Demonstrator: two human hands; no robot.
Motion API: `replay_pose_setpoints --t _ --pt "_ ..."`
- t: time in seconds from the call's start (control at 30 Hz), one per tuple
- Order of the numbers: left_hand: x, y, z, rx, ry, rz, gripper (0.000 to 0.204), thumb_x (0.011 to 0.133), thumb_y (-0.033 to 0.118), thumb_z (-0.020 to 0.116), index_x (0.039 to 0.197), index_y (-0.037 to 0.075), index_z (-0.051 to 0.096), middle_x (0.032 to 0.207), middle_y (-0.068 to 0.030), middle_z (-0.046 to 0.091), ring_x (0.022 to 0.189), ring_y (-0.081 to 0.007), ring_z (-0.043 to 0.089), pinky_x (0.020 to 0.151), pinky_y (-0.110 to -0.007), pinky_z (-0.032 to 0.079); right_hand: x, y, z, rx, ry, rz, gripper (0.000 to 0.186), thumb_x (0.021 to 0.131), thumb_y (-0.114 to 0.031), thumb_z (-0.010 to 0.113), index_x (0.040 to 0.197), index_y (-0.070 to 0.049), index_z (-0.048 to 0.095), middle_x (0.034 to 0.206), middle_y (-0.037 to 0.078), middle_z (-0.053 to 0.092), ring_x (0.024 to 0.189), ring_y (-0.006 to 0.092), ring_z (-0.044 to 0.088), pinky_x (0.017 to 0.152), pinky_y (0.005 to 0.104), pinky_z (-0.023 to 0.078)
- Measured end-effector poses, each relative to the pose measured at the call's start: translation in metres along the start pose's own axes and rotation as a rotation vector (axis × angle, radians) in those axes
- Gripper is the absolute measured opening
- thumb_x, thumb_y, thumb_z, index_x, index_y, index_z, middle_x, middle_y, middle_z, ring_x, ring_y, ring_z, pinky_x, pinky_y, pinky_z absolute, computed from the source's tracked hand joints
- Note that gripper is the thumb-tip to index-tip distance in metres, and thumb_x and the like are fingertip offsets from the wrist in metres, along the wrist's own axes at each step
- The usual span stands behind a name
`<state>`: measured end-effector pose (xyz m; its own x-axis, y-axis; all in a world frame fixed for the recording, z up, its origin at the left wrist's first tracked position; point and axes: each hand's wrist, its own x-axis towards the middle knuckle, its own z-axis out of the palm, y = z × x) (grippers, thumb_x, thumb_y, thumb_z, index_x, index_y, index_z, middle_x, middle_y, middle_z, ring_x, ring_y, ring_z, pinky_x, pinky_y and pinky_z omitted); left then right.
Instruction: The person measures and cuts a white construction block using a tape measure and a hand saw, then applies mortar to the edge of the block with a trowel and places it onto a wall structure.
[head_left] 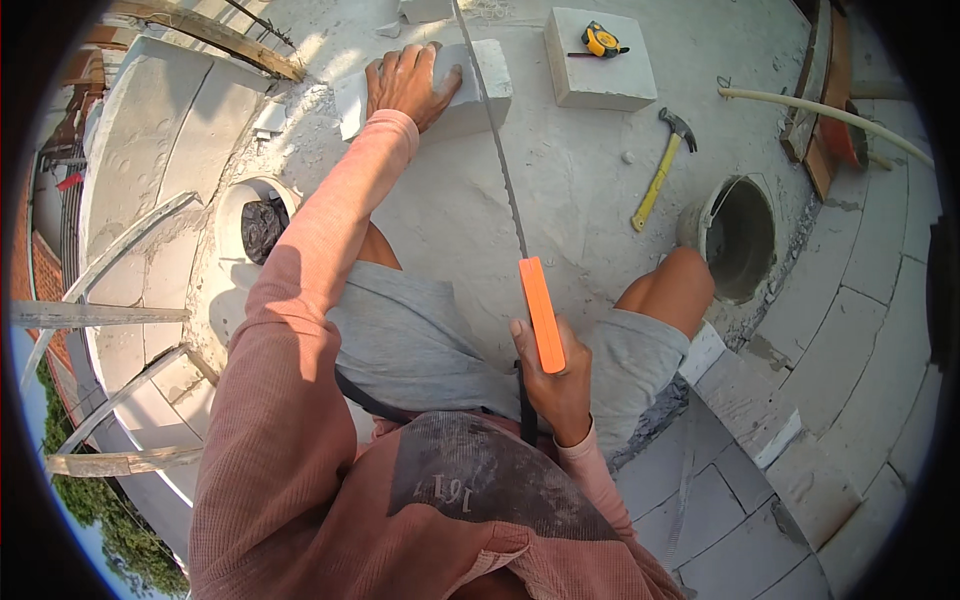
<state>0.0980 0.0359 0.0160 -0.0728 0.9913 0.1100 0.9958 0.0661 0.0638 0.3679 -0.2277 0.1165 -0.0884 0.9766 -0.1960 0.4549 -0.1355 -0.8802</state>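
- While the left hand (408,85) lies flat and spread on top of the white block (430,90), pressing it down rather than gripping it, the right hand (558,385) is closed around the orange handle (541,315) of a long hand saw (492,140).
- That white block sits at the far side of the dusty concrete floor (560,190), just beyond the person's knees, with the saw blade running across its right part.
- It looks pale, chalky and squared, with powdery rubble about it.
- I judge it stiff but crumbly at the corners, fairly light for its bulk and dusty enough to slide, so a broad palm on the top face, clear of the blade, seems the safest hold.
- Farther off sit a second block (600,70) carrying a yellow tape measure (601,40), and a yellow-handled hammer (660,170) beside a bucket (735,235).
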Motion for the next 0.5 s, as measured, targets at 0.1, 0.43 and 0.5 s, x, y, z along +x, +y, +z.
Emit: replay_pose_setpoints --t 0.1,0.43,0.5 --pt "0.005 -0.003 0.006 0.016 0.037 -0.036 0.060 0.099 0.057 0.048 0.139 0.013 0.057 0.133 -0.0063 0.062 0.128 -0.0274 0.053 0.113 -0.047 0.030 -0.021 -0.004 -0.001 0.068 0.006 0.063 0.032 0.096 -0.017 0.075 0.078 0.000 0.054 0.061 0.007 0.050 0.054 0.0110 0.043 0.052 0.0305 0.039" --pt "0.007 0.000 0.010 0.000 -0.003 -0.129 0.060 0.102 0.058 0.042 0.137 0.012 0.058 0.134 -0.0083 0.063 0.129 -0.0264 0.052 0.113 -0.046 0.029 0.008 -0.002 0.005 0.061 -0.054 0.038 0.031 0.095 -0.016 0.074 0.079 0.001 0.054 0.061 0.015 0.055 0.047 0.0255 0.052 0.050 0.0345 0.043" --pt "0.008 0.004 0.009 0.006 -0.007 -0.123 0.059 0.102 0.058 0.043 0.137 0.012 0.058 0.134 -0.0085 0.063 0.129 -0.0263 0.052 0.112 -0.046 0.029 -0.036 -0.004 -0.007 0.133 0.042 0.066 0.032 0.096 -0.018 0.072 0.078 0.001 0.054 0.061 0.016 0.053 0.046 0.0222 0.044 0.049 0.0347 0.041"
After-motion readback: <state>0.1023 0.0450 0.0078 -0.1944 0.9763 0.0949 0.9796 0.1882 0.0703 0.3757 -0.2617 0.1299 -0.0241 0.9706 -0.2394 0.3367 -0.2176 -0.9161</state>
